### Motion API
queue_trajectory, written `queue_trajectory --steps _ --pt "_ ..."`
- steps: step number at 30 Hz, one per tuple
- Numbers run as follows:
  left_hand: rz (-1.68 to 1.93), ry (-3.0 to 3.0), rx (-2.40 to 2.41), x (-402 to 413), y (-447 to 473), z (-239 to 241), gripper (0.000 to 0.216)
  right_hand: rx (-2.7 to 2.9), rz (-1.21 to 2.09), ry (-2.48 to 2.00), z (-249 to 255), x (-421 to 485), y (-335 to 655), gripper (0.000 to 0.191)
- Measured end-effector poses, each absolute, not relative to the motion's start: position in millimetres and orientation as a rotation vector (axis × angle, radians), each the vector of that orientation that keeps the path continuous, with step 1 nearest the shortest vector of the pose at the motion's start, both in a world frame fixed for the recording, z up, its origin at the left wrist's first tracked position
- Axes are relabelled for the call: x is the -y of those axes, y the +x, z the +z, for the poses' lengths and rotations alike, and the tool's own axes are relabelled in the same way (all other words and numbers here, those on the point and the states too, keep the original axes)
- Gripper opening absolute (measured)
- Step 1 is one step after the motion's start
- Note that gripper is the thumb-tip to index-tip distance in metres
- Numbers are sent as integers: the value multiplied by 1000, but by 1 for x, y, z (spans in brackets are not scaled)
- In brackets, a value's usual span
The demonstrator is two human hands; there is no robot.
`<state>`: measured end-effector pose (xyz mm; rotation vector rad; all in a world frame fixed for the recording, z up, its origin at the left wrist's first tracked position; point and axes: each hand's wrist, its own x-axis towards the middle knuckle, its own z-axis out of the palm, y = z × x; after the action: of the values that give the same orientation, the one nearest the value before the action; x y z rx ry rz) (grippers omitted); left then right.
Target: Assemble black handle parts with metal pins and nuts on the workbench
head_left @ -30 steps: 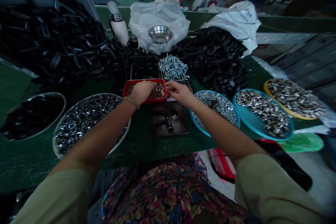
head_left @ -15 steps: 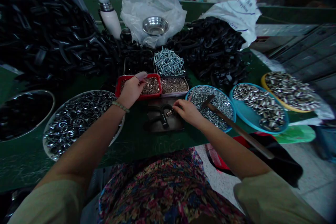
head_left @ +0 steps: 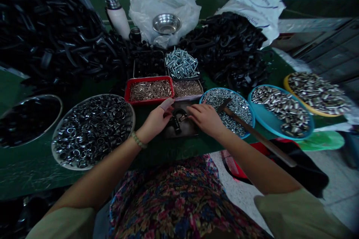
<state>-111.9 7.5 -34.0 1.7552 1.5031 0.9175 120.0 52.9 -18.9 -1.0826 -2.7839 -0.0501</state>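
Observation:
A black hooked part (head_left: 176, 124) lies on a dark metal plate (head_left: 187, 133) before me, with a small silvery ridged piece (head_left: 183, 117) in its curve. My left hand (head_left: 157, 120) is at its left side, fingers curled together and covering part of it. What the fingertips pinch, if anything, is hidden. From the right, my right hand (head_left: 206, 118) reaches to the part's curve, its fingers pressed together by the ridged piece. Whatever they grip is too small to make out. Behind them are a red tray (head_left: 149, 101) of thin metal pins and a box of tiny pieces (head_left: 187, 88).
A hammer (head_left: 252, 130) lies across a blue-rimmed bowl of small metal pieces (head_left: 235, 101). A wide tray of rings (head_left: 94, 130) stands left. Screws (head_left: 181, 62) fill a box behind. Black parts (head_left: 232, 44) are heaped at the back, beside a thermos (head_left: 117, 18).
My left hand has come out of the red tray, moving toward me and right to the black part. My right hand stays beside the part. The whole view has shifted slightly.

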Motion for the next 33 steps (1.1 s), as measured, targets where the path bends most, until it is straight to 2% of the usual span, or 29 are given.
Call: queue_trajectory --steps 3,7,10,14,18,20,27,33 --pt "831 1830 -1528 -11 -112 -34 56 2605 -140 -1420 -9 -56 165 39" --pt "600 2079 -1583 -10 -105 -9 51 2560 -269 -1856 -8 -60 226 32" --pt "352 2255 -1591 -7 -95 8 36 2635 -259 -1930 -13 -59 241 27" --pt "148 2402 -1556 -4 -95 1 31 2530 -73 -1878 -10 -44 217 34" --pt "290 2451 -1567 6 -109 -21 33 2412 471 -1523 9 -22 171 37" --pt "387 2480 -1583 13 -115 -27 34 2412 629 -1370 17 -17 152 36" --pt "492 2417 -1594 26 -120 -31 44 2492 694 -1393 17 -20 129 35" --pt "789 2178 -1687 22 -124 -37 82 2544 661 -1260 25 -11 100 38"
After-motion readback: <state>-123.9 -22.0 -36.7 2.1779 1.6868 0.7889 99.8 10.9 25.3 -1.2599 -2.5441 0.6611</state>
